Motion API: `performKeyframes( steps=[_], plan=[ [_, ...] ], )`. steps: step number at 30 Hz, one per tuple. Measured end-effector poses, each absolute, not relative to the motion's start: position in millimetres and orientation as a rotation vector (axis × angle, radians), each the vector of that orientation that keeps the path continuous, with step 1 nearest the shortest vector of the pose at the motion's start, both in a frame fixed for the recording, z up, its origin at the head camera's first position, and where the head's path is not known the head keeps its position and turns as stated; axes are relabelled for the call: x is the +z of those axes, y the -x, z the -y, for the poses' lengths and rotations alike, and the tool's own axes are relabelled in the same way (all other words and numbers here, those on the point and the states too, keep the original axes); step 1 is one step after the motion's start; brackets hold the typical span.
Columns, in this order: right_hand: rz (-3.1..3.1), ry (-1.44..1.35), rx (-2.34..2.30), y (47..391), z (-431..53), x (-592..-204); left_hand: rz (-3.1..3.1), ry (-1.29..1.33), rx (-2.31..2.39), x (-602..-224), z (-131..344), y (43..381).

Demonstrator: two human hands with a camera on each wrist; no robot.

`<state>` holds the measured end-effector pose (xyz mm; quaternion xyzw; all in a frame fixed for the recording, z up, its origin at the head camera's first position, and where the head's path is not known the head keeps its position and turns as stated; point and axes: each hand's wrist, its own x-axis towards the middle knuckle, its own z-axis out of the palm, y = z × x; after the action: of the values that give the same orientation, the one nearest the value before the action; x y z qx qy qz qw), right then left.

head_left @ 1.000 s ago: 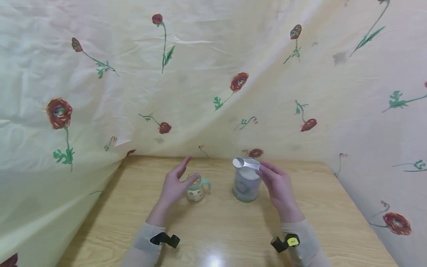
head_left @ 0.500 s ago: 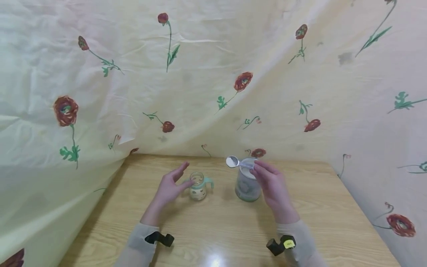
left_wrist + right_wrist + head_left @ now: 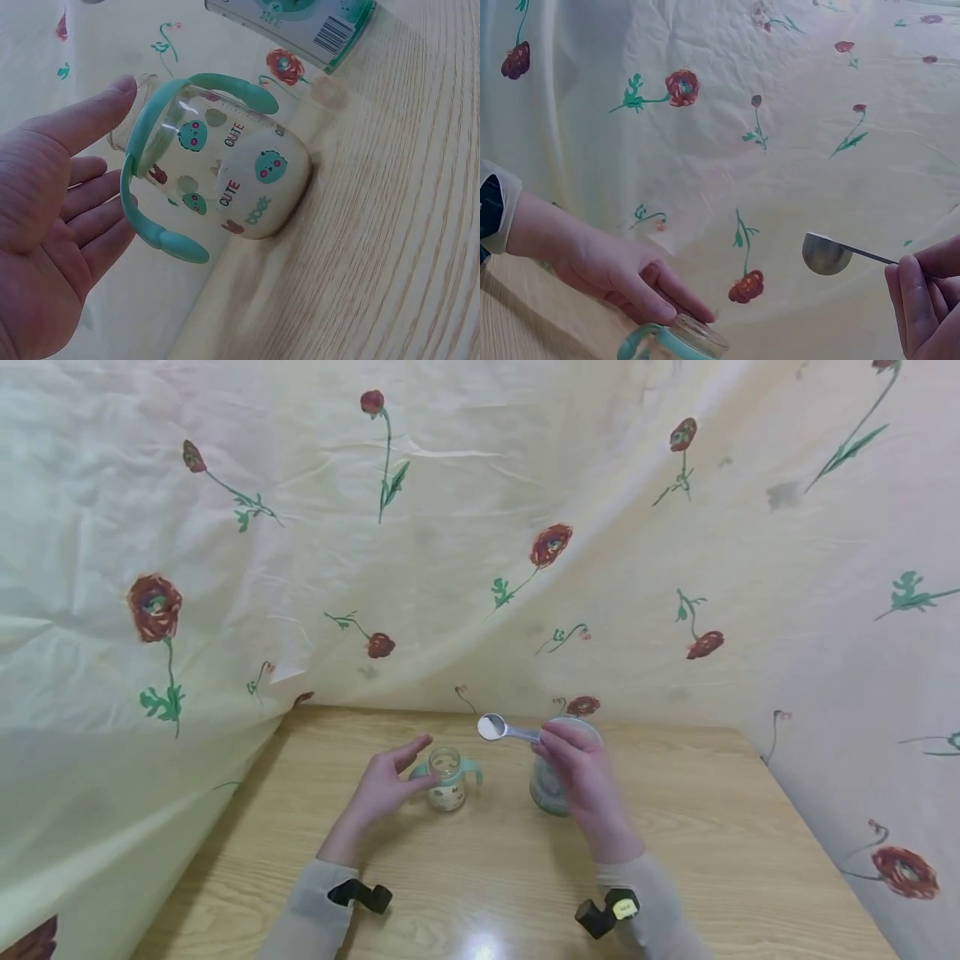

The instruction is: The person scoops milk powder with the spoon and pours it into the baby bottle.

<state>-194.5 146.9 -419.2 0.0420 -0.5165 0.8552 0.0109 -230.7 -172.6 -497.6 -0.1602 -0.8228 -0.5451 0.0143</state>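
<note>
My right hand (image 3: 581, 777) pinches the handle of a metal measuring spoon (image 3: 492, 727), its round bowl heaped with white powder. In the right wrist view the spoon (image 3: 826, 255) is held level in the air. A clear baby bottle (image 3: 447, 795) with mint-green handles and no cap stands upright on the table. Printed faces and "CUTE" lettering show on the bottle (image 3: 251, 161) in the left wrist view, with pale contents low inside. My left hand (image 3: 381, 787) is beside its neck, thumb at the rim, fingers loosely extended on the far side.
A pale can (image 3: 547, 785) with a green base stands behind my right hand, partly hidden by it. The wooden table (image 3: 480, 868) ends at a hanging cloth (image 3: 450, 568) printed with red flowers, at the back and both sides.
My right hand has carried the filled spoon left from above the can toward the bottle. My left hand has shifted only slightly at the bottle's neck.
</note>
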Motion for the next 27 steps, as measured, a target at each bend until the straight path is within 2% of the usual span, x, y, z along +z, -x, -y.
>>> performKeyframes(
  steps=[13, 27],
  plan=[
    [1.575, -0.064, 2.772, 206, -109, -430, 2.584, 0.472, -1.734, -505, 170, 233],
    [1.692, 0.009, 2.716, 210, -98, -440, 2.603, 0.516, -1.686, -508, 169, 236]
  ],
)
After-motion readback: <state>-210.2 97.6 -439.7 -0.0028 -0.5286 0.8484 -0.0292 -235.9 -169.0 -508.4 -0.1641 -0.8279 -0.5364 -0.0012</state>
